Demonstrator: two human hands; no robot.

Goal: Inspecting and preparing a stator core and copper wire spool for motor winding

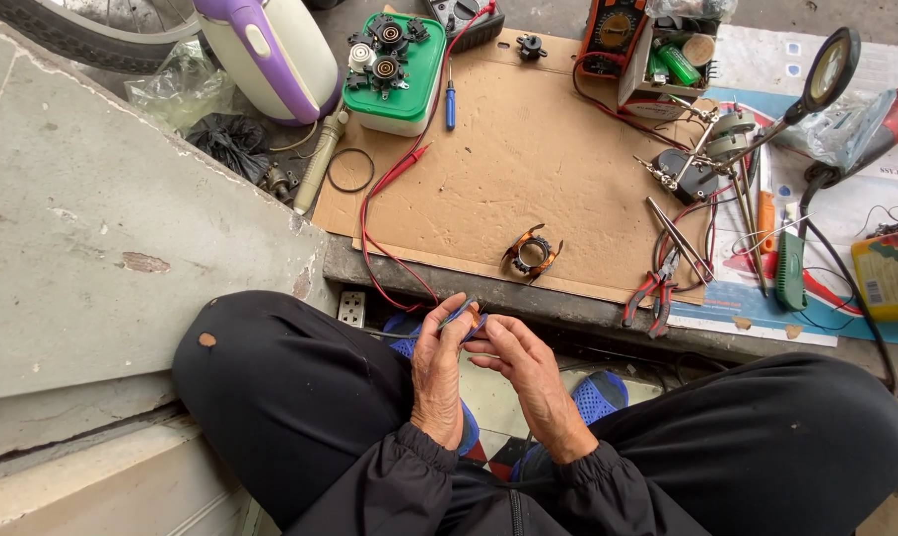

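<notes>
Blue-handled tool [466,320], small, pinched between fingertips of left hand [439,372] and right hand [528,372], low over the lap at near centre; its exact kind cannot be told. Copper-wound coil [531,252] lies just beyond on cardboard sheet [528,149]. Red-handled pliers [651,288] lie right of the coil; green-lidded box [394,69] far left.

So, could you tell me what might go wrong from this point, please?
The left hand and right hand pinch a small blue item over the lap; dropped, it might vanish among the blue shoes. The copper coil lies near the cardboard edge and could be knocked off. The red lead trailing toward the knees might snag.
</notes>
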